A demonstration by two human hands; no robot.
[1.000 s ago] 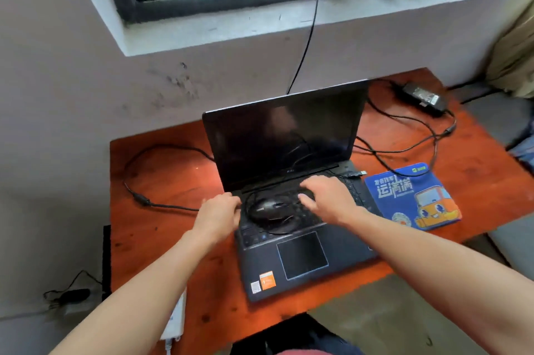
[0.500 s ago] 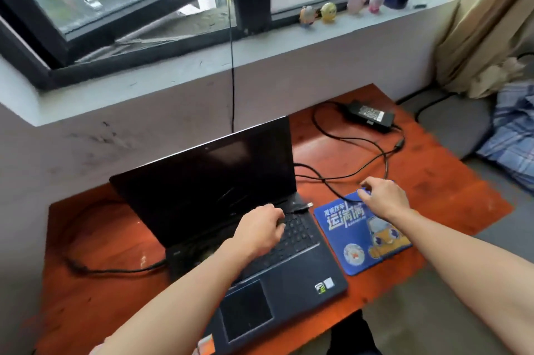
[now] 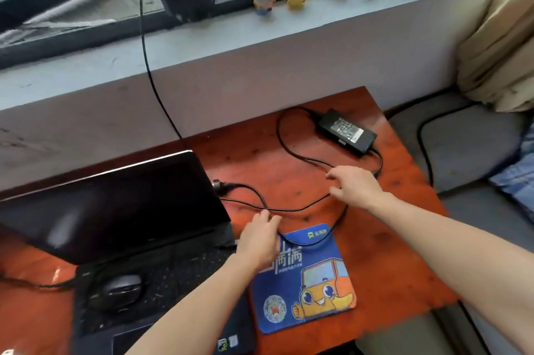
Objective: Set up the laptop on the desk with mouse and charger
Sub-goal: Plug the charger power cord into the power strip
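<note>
Mouse (image 3: 122, 291) sits on the laptop (image 3: 115, 204) keyboard. Left hand (image 3: 257, 239) rests on the charger cable (image 3: 300, 209) beside the laptop; blur hides whether it pinches. Right hand (image 3: 352, 185) is spread and unclenched over the cable. Charger brick (image 3: 346, 132) lies far right on the desk (image 3: 398, 224). Cable judged light and limp; grasp a short span.

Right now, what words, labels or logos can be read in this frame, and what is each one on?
"满满": large white characters on the blue mouse pad; the start is hidden by the left hand.
Small line beneath, the logo text at the pad's top, and its round code: too blurred to read.
Label on the charger brick: print too small.
Stickers on the laptop: unreadable.
</note>
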